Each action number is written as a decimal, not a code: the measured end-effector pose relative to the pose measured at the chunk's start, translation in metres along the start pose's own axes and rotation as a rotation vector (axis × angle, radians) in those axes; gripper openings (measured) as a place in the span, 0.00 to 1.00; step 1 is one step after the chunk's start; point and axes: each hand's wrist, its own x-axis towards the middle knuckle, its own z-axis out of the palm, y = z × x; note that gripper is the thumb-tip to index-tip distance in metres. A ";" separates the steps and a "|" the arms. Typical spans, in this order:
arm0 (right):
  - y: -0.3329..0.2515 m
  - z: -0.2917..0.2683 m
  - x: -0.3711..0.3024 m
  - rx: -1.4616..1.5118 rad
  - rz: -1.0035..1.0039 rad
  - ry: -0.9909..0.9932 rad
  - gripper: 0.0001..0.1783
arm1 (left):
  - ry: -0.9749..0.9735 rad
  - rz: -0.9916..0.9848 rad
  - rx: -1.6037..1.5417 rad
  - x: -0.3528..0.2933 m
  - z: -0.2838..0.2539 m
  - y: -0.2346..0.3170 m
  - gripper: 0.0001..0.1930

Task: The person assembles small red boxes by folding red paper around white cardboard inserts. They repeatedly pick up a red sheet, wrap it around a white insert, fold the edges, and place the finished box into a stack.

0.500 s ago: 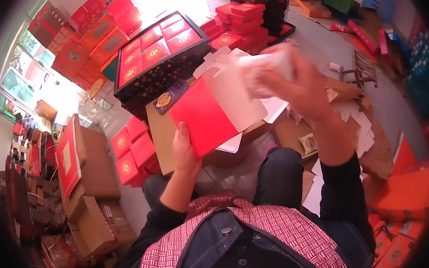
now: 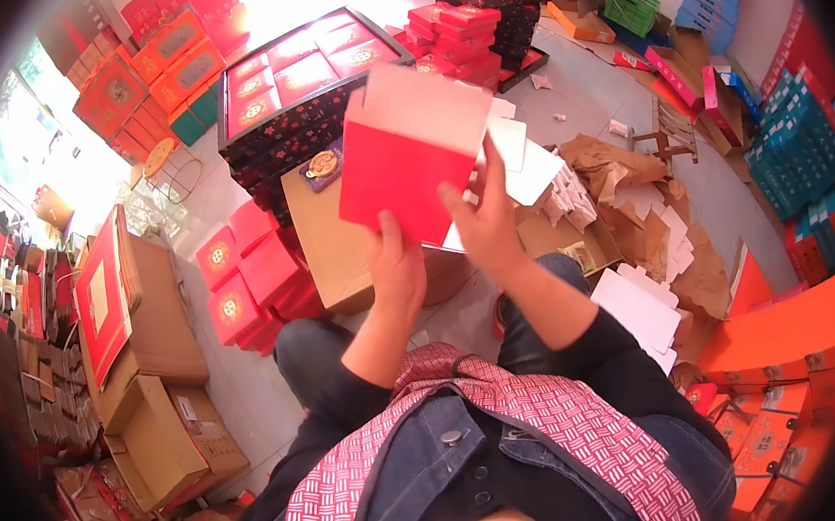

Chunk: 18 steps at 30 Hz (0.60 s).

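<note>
A red carton (image 2: 402,179) with a pale inner flap standing up at its far side is held before me, above a cardboard box (image 2: 324,243). My left hand (image 2: 396,262) is closed on its near left edge, thumb on the red face. At the right edge, my right hand (image 2: 487,219) grips the same carton, thumb on the red face and fingers along the side. The carton's inside is hidden from view. Just beyond the right hand lie white card sheets (image 2: 537,170).
Black trays of red boxes (image 2: 303,75) stand stacked ahead. More red boxes (image 2: 254,272) sit left of my knees. White packets (image 2: 568,197) lie in an open carton at the right, beside crumpled brown paper (image 2: 614,164). Orange boxes (image 2: 781,332) flank me at right, brown cartons (image 2: 164,307) at left.
My right hand has come down leftward from above the carton onto its right edge. The blurred whitish thing it held is out of sight. The carton has turned and shifted slightly.
</note>
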 end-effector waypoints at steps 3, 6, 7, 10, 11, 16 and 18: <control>0.026 -0.017 0.036 0.119 -0.133 -0.084 0.41 | -0.088 0.098 0.292 0.036 -0.010 0.007 0.32; 0.057 -0.044 0.044 -0.076 -0.169 -0.224 0.38 | -0.326 0.186 0.550 0.071 -0.024 0.019 0.38; 0.067 -0.050 0.044 -0.156 -0.163 -0.274 0.37 | -0.375 0.122 0.624 0.081 -0.032 0.019 0.38; 0.090 -0.063 0.039 -0.125 -0.032 -0.258 0.34 | -0.446 0.102 0.774 0.090 -0.036 0.013 0.35; 0.095 -0.068 0.040 -0.111 0.038 -0.269 0.33 | -0.468 0.114 0.786 0.091 -0.034 0.010 0.34; 0.085 -0.066 0.048 0.075 0.093 -0.234 0.28 | -0.457 0.051 0.752 0.094 -0.007 0.012 0.19; 0.066 -0.067 0.031 0.184 0.143 -0.170 0.25 | -0.372 -0.085 0.704 0.077 0.012 0.019 0.13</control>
